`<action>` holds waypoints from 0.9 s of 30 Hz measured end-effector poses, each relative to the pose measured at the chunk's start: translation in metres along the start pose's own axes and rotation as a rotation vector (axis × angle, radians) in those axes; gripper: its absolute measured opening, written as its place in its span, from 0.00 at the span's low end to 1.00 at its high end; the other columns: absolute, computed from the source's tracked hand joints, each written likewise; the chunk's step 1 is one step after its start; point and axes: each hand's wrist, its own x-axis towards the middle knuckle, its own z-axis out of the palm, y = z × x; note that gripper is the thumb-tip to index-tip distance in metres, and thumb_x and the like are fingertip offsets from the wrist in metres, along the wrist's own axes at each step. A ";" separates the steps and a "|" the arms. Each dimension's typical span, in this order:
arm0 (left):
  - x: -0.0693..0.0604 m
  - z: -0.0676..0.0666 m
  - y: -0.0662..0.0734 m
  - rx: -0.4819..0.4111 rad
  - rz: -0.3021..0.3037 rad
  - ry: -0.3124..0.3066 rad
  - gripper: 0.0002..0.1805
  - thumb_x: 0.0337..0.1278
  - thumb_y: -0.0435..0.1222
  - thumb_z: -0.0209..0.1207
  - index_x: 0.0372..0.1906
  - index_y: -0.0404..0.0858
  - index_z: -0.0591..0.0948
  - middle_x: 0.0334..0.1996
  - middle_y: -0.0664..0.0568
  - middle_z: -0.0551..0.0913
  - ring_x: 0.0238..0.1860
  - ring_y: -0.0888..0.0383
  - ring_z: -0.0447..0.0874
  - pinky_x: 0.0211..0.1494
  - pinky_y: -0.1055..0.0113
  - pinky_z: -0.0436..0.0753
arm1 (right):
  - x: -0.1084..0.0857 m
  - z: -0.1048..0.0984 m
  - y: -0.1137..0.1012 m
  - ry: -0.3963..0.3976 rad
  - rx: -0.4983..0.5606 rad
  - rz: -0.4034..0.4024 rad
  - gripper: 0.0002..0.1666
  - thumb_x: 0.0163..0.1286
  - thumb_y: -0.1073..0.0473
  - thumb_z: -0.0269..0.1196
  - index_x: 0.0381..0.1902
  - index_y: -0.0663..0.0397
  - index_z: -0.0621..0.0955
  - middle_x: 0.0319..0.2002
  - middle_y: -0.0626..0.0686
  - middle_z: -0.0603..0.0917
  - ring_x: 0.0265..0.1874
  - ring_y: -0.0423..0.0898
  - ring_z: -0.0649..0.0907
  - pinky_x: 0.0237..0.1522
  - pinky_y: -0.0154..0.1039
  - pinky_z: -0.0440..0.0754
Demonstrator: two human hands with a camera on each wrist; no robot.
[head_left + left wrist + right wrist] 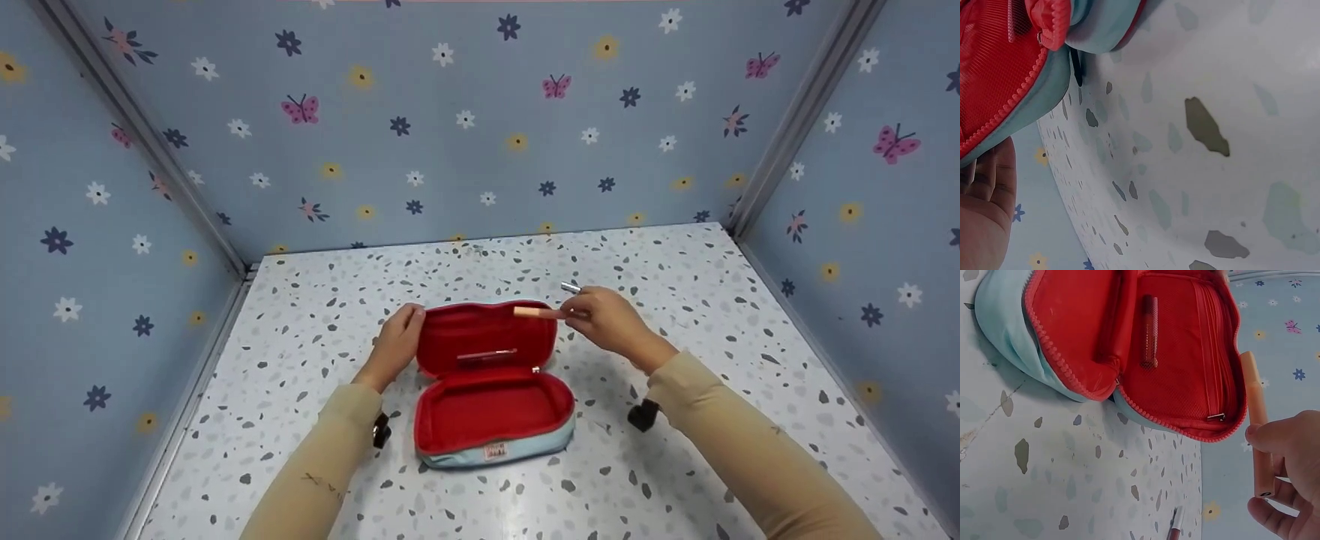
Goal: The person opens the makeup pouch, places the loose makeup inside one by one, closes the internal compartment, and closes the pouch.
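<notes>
A light blue zip pouch with a red lining lies unzipped, its lid raised at the back. My left hand grips the lid's upper left corner; in the left wrist view its fingers are behind the lid. My right hand pinches a slim peach-coloured tube between thumb and fingers, just by the lid's right edge. A slender tube sits behind the red mesh inside the lid. The lower compartment shows only red lining.
Behind my right hand, a tube with a silver cap and dark red body lies on the speckled white table. Blue flowered panels enclose the table at the back and on both sides.
</notes>
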 end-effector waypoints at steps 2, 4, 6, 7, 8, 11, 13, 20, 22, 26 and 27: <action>0.000 -0.001 0.001 -0.006 0.002 -0.001 0.18 0.88 0.43 0.46 0.57 0.35 0.81 0.50 0.41 0.85 0.52 0.49 0.82 0.63 0.51 0.78 | 0.004 0.001 -0.003 -0.013 -0.002 0.002 0.06 0.72 0.65 0.73 0.45 0.57 0.93 0.39 0.58 0.88 0.39 0.53 0.85 0.46 0.54 0.86; 0.000 -0.001 0.001 -0.012 0.008 -0.003 0.18 0.88 0.43 0.46 0.57 0.35 0.81 0.50 0.41 0.85 0.53 0.48 0.82 0.63 0.50 0.79 | 0.007 0.003 -0.005 -0.023 -0.025 0.000 0.06 0.73 0.64 0.73 0.46 0.58 0.93 0.40 0.59 0.89 0.40 0.54 0.85 0.47 0.54 0.87; -0.001 -0.001 0.002 -0.014 0.011 -0.007 0.19 0.88 0.43 0.46 0.58 0.35 0.81 0.50 0.41 0.86 0.53 0.48 0.83 0.64 0.50 0.79 | 0.010 0.004 -0.008 -0.034 -0.050 -0.003 0.07 0.73 0.64 0.72 0.47 0.58 0.93 0.41 0.59 0.90 0.41 0.56 0.85 0.48 0.55 0.87; -0.001 -0.001 0.003 -0.017 0.013 -0.008 0.19 0.88 0.43 0.46 0.58 0.35 0.81 0.50 0.41 0.86 0.53 0.48 0.83 0.64 0.50 0.79 | 0.012 0.005 -0.009 -0.042 -0.064 -0.004 0.08 0.73 0.64 0.72 0.47 0.57 0.93 0.41 0.59 0.90 0.41 0.56 0.85 0.48 0.55 0.87; -0.002 0.000 0.003 -0.017 0.016 -0.008 0.19 0.88 0.43 0.46 0.58 0.35 0.81 0.50 0.41 0.86 0.53 0.48 0.83 0.64 0.49 0.79 | 0.013 0.005 -0.011 -0.047 -0.082 -0.007 0.08 0.73 0.64 0.72 0.47 0.57 0.93 0.42 0.59 0.90 0.42 0.56 0.85 0.48 0.55 0.87; -0.003 0.000 0.004 -0.022 0.018 -0.003 0.18 0.89 0.43 0.46 0.57 0.35 0.81 0.49 0.41 0.86 0.51 0.49 0.83 0.63 0.50 0.80 | 0.017 0.008 -0.015 -0.058 -0.122 -0.023 0.08 0.74 0.64 0.71 0.49 0.58 0.92 0.42 0.59 0.90 0.42 0.57 0.85 0.48 0.55 0.88; -0.003 0.000 0.004 -0.020 0.019 -0.001 0.18 0.89 0.43 0.46 0.57 0.35 0.81 0.49 0.42 0.86 0.50 0.50 0.83 0.62 0.51 0.81 | 0.020 0.010 -0.017 -0.062 -0.136 -0.031 0.08 0.75 0.64 0.70 0.49 0.58 0.92 0.42 0.58 0.90 0.43 0.56 0.86 0.48 0.54 0.88; -0.004 0.000 0.004 -0.017 0.032 -0.009 0.19 0.89 0.43 0.46 0.57 0.34 0.81 0.50 0.41 0.86 0.51 0.50 0.84 0.61 0.51 0.81 | 0.025 0.013 -0.022 -0.030 -0.128 -0.065 0.09 0.76 0.67 0.68 0.49 0.58 0.92 0.43 0.58 0.90 0.46 0.58 0.86 0.51 0.55 0.88; -0.004 0.000 0.005 -0.019 0.038 -0.011 0.19 0.89 0.42 0.46 0.58 0.34 0.81 0.50 0.40 0.87 0.51 0.49 0.84 0.61 0.51 0.82 | 0.026 0.014 -0.023 -0.028 -0.132 -0.076 0.09 0.76 0.68 0.68 0.48 0.58 0.92 0.43 0.59 0.90 0.46 0.58 0.85 0.51 0.54 0.88; -0.004 0.000 0.005 -0.023 0.040 -0.010 0.18 0.89 0.42 0.46 0.57 0.33 0.82 0.50 0.40 0.86 0.51 0.49 0.84 0.61 0.52 0.82 | 0.028 0.016 -0.026 -0.049 -0.145 -0.094 0.11 0.76 0.70 0.66 0.49 0.59 0.93 0.44 0.59 0.89 0.45 0.57 0.84 0.50 0.52 0.88; -0.004 0.000 0.005 -0.022 0.038 -0.009 0.18 0.89 0.42 0.47 0.57 0.33 0.82 0.50 0.40 0.86 0.51 0.49 0.84 0.61 0.52 0.82 | 0.028 0.017 -0.026 -0.054 -0.149 -0.102 0.11 0.76 0.70 0.66 0.49 0.58 0.93 0.44 0.59 0.89 0.45 0.56 0.83 0.49 0.51 0.88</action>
